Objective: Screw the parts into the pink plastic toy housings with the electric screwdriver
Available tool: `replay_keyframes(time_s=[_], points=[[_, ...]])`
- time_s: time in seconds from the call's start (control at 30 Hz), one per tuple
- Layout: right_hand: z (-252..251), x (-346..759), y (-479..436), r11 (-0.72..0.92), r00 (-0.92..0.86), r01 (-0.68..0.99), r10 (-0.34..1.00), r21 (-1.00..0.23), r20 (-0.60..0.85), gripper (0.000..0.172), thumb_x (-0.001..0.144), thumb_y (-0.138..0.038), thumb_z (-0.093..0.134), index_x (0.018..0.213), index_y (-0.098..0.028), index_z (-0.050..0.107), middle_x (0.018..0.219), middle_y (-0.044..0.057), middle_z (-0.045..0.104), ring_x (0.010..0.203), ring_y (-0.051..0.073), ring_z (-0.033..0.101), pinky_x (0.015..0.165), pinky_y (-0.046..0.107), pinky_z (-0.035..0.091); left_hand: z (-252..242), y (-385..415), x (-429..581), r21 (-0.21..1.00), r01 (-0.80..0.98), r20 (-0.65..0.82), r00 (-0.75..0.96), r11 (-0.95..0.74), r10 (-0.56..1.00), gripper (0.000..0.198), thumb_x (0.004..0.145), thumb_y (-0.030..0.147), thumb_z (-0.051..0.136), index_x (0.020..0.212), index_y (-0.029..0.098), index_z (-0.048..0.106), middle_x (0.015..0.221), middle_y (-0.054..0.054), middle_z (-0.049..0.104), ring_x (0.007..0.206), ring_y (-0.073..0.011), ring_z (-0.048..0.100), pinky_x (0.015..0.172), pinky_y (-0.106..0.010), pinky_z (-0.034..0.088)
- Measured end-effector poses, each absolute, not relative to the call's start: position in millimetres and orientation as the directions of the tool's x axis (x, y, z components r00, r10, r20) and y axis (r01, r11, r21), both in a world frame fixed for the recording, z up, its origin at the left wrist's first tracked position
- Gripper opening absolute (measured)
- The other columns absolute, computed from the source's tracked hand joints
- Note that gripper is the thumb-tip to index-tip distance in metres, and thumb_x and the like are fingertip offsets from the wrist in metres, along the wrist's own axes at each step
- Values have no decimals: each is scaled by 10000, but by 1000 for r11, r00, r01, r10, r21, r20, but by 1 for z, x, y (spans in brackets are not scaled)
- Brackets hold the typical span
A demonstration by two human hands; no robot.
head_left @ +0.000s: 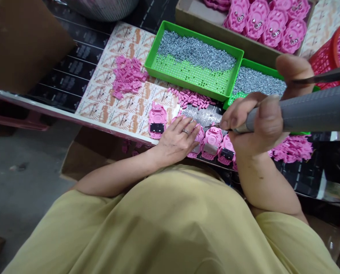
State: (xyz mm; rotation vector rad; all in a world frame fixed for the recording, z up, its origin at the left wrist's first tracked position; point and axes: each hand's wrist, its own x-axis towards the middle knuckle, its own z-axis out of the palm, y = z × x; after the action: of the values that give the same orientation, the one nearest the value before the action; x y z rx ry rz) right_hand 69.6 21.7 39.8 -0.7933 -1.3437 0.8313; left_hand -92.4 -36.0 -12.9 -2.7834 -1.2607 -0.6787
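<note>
My right hand (258, 118) is wrapped round a grey electric screwdriver (309, 108), whose thin bit points left toward the row of pink plastic casings. My left hand (177, 142), with a ring on one finger, lies flat over part of that row, its fingers stretched out and covering some of the parts. Just left of it sits a pink casing (157, 118) with a black block in its lower half. Between my hands, a pink casing (212, 142) with a metal plate and another pink casing (227, 150) with a dark cover show. The bit's exact contact point is too small to tell.
Beyond my hands stand a green tray (192, 80) of screws and a second green tray (258, 82). Small pink pieces lie in a left pile (128, 76) and a right pile (292, 148). A cardboard box (215, 26) holds pink casings; a red basket (326, 53) is far right.
</note>
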Motion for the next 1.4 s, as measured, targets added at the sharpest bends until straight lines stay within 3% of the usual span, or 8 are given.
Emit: replay_keyframes(time_s=[0.1, 0.27, 0.47, 0.8, 0.93, 1.13, 1.3, 1.4], points=[[42, 70, 21, 493, 87, -14, 867, -870, 490, 541, 795, -713, 541, 1230, -444, 365, 893, -10, 617, 484, 132, 543, 419, 322, 433, -11, -38, -93, 161, 742, 353, 572, -650, 740, 401, 916, 293, 601, 1242, 59, 597, 1270, -206, 614, 1281, -360, 514, 1071, -562, 423], [37, 67, 23, 452, 41, -65, 892, -890, 450, 694, 751, -765, 540, 1319, -454, 290, 908, 3, 604, 538, 162, 576, 498, 367, 480, -9, -40, -90, 80, 776, 325, 573, -625, 753, 385, 959, 327, 541, 1251, 81, 583, 1259, -175, 639, 1256, -324, 545, 1079, -569, 384], [32, 64, 23, 554, 108, -71, 831, -829, 546, 581, 752, -736, 572, 1224, -455, 384, 922, -14, 602, 475, 114, 510, 443, 318, 433, -9, -42, -91, -1, 789, 351, 576, -615, 738, 438, 961, 408, 535, 1256, 86, 572, 1268, -140, 646, 1220, -322, 564, 1056, -568, 389], [35, 60, 21, 549, 122, -25, 831, -836, 542, 610, 759, -787, 501, 1242, -448, 347, 967, 5, 570, 547, 145, 564, 489, 325, 443, -7, -42, -89, 74, 771, 301, 587, -633, 751, 413, 954, 368, 548, 1268, 100, 563, 1297, -177, 615, 1206, -315, 564, 1083, -600, 356], [37, 62, 17, 525, 116, -17, 847, -851, 520, 557, 780, -725, 544, 1233, -446, 379, 921, 1, 580, 511, 136, 542, 452, 321, 429, -8, -39, -90, 36, 766, 307, 603, -642, 737, 431, 957, 392, 531, 1281, 110, 568, 1273, -159, 631, 1226, -312, 554, 1103, -583, 352], [46, 66, 14, 499, 111, -67, 864, -864, 491, 524, 792, -673, 590, 1198, -413, 384, 782, -38, 560, 381, 65, 401, 361, 265, 356, -9, -37, -93, 193, 753, 301, 565, -629, 768, 407, 936, 316, 572, 1298, 128, 573, 1273, -165, 631, 1223, -320, 559, 1076, -582, 359], [45, 64, 18, 631, 205, -159, 774, -760, 600, 310, 871, -514, 592, 1118, -362, 483, 515, -88, 359, 316, 66, 328, 338, 224, 322, -1, -28, -90, 140, 758, 331, 570, -637, 752, 274, 948, 266, 529, 1148, 131, 659, 1175, -131, 683, 1146, -279, 596, 999, -511, 425], [36, 72, 22, 530, 72, -223, 846, -818, 528, 300, 916, -586, 476, 1046, -322, 534, 481, -73, 282, 334, 94, 371, 358, 244, 352, 2, -19, -89, 95, 750, 342, 594, -655, 729, 229, 956, 213, 482, 999, 147, 696, 1150, -102, 698, 1070, -257, 622, 895, -464, 460]])
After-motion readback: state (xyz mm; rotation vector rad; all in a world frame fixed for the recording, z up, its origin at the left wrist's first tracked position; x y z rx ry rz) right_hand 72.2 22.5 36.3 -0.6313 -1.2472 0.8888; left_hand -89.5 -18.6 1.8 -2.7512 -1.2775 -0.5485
